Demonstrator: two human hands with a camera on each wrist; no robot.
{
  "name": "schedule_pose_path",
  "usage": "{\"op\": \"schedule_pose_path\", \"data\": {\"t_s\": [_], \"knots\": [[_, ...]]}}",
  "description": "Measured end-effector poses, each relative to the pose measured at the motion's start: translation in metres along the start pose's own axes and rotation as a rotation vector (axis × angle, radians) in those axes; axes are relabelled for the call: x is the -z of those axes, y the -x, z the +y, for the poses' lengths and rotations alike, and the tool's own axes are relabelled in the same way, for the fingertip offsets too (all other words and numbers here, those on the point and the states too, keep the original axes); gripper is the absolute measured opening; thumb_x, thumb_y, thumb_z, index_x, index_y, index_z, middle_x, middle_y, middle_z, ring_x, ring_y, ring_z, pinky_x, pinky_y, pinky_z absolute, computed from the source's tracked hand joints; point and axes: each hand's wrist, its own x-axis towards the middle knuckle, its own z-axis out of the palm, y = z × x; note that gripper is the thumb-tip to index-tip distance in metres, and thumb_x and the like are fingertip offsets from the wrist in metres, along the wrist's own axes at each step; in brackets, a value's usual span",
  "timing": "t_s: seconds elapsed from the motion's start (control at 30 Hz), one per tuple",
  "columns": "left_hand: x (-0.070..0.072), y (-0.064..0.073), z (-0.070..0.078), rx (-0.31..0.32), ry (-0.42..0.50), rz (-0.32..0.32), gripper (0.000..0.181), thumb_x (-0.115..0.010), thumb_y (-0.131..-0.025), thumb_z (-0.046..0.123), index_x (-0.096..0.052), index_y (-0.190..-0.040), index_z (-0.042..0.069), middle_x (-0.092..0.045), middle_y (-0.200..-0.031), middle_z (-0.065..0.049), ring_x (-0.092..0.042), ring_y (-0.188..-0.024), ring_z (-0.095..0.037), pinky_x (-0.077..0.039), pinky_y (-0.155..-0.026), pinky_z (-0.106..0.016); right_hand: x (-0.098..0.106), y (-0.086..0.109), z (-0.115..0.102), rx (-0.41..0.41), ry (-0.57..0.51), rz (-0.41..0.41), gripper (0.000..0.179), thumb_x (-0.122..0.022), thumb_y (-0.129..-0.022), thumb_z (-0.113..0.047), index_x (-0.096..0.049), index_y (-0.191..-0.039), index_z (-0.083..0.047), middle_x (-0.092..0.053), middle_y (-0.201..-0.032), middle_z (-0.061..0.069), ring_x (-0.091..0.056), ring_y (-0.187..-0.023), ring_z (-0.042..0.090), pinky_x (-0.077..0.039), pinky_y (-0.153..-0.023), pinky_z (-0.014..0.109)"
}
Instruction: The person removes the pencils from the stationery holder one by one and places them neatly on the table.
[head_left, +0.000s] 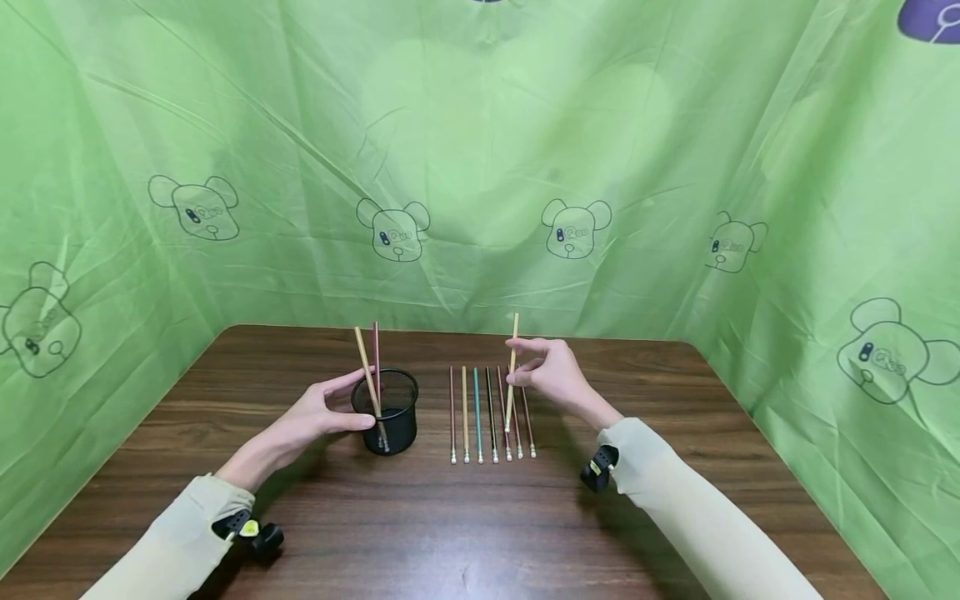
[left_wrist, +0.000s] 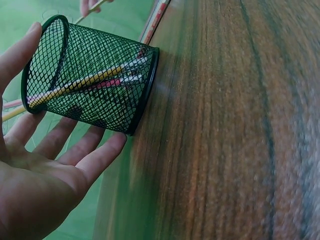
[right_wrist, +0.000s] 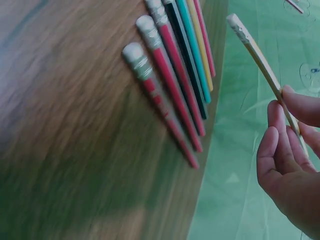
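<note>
My left hand (head_left: 322,414) holds a black mesh pencil cup (head_left: 400,429), thumb near the rim and fingers along the far side. Inside the cup lean a yellow pencil (left_wrist: 80,89) and a pink pencil (head_left: 377,346), eraser ends down. Above the table, my right hand (head_left: 557,377) pinches another yellow pencil (right_wrist: 260,59) between thumb and fingers, its white eraser end pointing down. Under and beside that hand lies a row of several pencils: red ones (right_wrist: 167,112), a black one (head_left: 491,408), a teal one (head_left: 477,408) and a yellow one (head_left: 465,408), erasers toward me.
The brown wooden table (head_left: 450,533) carries the cup at left and the row near the middle. Green cloth (head_left: 480,167) printed with bear heads hangs behind and on both sides. Each wrist wears a small black camera (head_left: 600,468).
</note>
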Motion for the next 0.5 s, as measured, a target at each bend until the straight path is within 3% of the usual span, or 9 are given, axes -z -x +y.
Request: {"op": "schedule_pose_path", "data": {"t_s": [0.17,0.37,0.5], "knots": [[0.0,0.002,0.0,0.001,-0.005,0.002,0.085,-0.083,-0.092,0.014,-0.039,-0.164,0.012,-0.042,-0.161,-0.022,-0.059,-0.13,-0.027,-0.05,-0.097,-0.027,0.011,0.006,0.011,-0.037,-0.002,-0.034,0.059,-0.085,-0.08,0.008,-0.07,-0.136,-0.001,-0.07,-0.133,0.018,-0.077,-0.09,0.025,-0.06,-0.085,0.037],[0.0,0.002,0.001,0.001,0.009,-0.007,0.084,-0.083,-0.092,0.014,-0.04,-0.164,0.014,-0.045,-0.159,-0.024,-0.06,-0.13,-0.025,-0.051,-0.098,-0.028,0.022,0.009,0.024,-0.073,0.073,-0.072,0.058,-0.085,-0.08,0.005,-0.071,-0.135,-0.002,-0.071,-0.122,0.018,-0.074,-0.082,0.018,-0.057,-0.081,0.032],[0.0,0.001,0.001,0.004,0.009,-0.005,0.084,-0.083,-0.092,0.015,-0.04,-0.164,0.015,-0.045,-0.158,-0.024,-0.06,-0.129,-0.023,-0.05,-0.098,-0.027,0.028,0.01,0.032,-0.088,0.128,-0.082,0.059,-0.087,-0.078,0.003,-0.071,-0.135,-0.001,-0.071,-0.12,0.021,-0.071,-0.093,0.028,-0.055,-0.08,0.029]]}}
